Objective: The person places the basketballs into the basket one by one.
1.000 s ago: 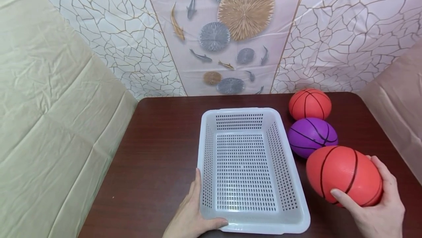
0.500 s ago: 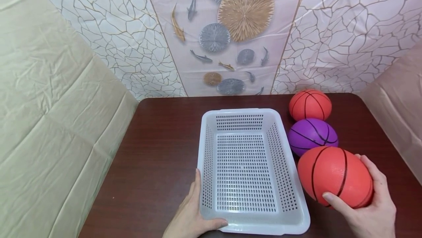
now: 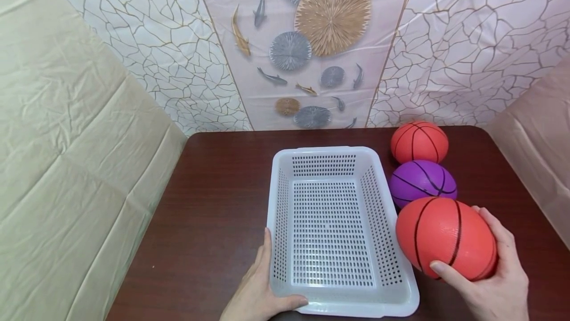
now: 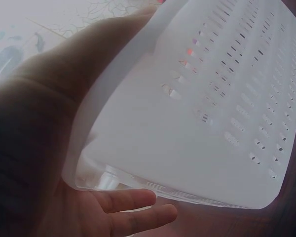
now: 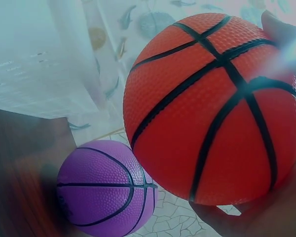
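Observation:
A white perforated basket (image 3: 327, 232) stands on the dark table. My left hand (image 3: 260, 284) holds its near-left corner, thumb at the front rim and fingers along the left side; the left wrist view shows the basket wall (image 4: 148, 128) close up beside the hand (image 4: 44, 128). Just right of the basket, my right hand (image 3: 498, 271) grips a red ball (image 3: 445, 237) with black lines, thumb on its near side. In the right wrist view the red ball (image 5: 212, 113) is between thumb and fingers, above and right of a purple ball (image 5: 108, 190).
Behind the held ball, the purple ball (image 3: 422, 182) lies by the basket's right side. Another red ball (image 3: 419, 142) sits beyond it near the table's back edge. Patterned cloth (image 3: 311, 83) hangs behind the dark table (image 3: 205, 202), with plain cloth (image 3: 80, 162) on the left.
My right hand has moved left with the red ball, bringing it up to the basket's right side. My left hand and the basket have stayed in place.

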A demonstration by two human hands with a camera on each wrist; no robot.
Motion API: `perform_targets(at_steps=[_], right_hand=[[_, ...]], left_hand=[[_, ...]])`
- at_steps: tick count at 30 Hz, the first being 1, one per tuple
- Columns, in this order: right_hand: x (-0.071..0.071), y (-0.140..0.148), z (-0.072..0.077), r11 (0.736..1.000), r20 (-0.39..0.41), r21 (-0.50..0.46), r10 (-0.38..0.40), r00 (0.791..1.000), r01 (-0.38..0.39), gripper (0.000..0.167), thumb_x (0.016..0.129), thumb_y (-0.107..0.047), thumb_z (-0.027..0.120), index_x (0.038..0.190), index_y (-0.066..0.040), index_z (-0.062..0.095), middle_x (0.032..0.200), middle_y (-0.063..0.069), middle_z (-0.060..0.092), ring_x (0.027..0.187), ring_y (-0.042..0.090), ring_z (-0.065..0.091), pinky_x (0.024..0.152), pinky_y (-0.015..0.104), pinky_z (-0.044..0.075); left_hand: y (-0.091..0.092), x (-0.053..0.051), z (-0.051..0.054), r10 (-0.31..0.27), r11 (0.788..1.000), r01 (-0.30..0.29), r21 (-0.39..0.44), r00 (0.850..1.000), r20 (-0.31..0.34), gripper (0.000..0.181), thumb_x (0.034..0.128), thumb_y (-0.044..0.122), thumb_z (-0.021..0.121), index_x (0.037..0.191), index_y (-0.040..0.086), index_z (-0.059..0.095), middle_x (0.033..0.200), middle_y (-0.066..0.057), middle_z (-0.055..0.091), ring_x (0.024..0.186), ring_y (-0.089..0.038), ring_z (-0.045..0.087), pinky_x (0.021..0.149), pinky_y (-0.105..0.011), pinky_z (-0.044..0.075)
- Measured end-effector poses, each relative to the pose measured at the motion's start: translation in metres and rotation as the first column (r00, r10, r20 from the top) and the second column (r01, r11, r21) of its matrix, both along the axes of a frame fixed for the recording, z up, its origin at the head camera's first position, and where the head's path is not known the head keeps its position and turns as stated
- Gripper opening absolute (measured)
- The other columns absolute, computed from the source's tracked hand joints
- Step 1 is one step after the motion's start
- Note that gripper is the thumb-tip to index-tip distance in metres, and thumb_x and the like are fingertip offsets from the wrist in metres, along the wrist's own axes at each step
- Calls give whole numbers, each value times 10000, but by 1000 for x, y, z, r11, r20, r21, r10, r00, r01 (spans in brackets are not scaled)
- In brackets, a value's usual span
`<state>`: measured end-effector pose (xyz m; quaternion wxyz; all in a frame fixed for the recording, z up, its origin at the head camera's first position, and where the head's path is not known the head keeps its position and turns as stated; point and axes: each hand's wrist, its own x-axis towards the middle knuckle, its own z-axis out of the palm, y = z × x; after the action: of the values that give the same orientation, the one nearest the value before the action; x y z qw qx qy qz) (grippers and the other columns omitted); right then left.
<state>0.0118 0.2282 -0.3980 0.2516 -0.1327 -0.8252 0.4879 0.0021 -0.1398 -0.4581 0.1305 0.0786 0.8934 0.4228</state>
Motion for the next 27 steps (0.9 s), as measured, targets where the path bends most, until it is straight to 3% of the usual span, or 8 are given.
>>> perform_targets(at_steps=[18, 27], right_hand=[[-3, -16, 9, 994, 5, 4, 110, 994, -110, 1226, 430, 159, 903, 1493, -194, 405, 1450, 18, 449, 1143, 101, 471, 792, 47, 425], [-7, -29, 14, 978, -30, 8, 211, 977, -211, 1253, 396, 141, 922, 1497, -119, 385, 1445, 47, 437, 1175, 136, 465, 835, 81, 440]], left_hand=[[1, 0, 0, 5, 1000, -5, -17, 1000, -17, 1387, 609, 678, 802, 1519, 343, -190, 1560, -66, 240, 1262, -276, 445, 944, -566, 425], [1, 1, 0, -7, 1000, 6, -17, 999, -38, 1382, 611, 706, 780, 1527, 316, -180, 1551, -36, 257, 1257, -254, 444, 958, -553, 421]])
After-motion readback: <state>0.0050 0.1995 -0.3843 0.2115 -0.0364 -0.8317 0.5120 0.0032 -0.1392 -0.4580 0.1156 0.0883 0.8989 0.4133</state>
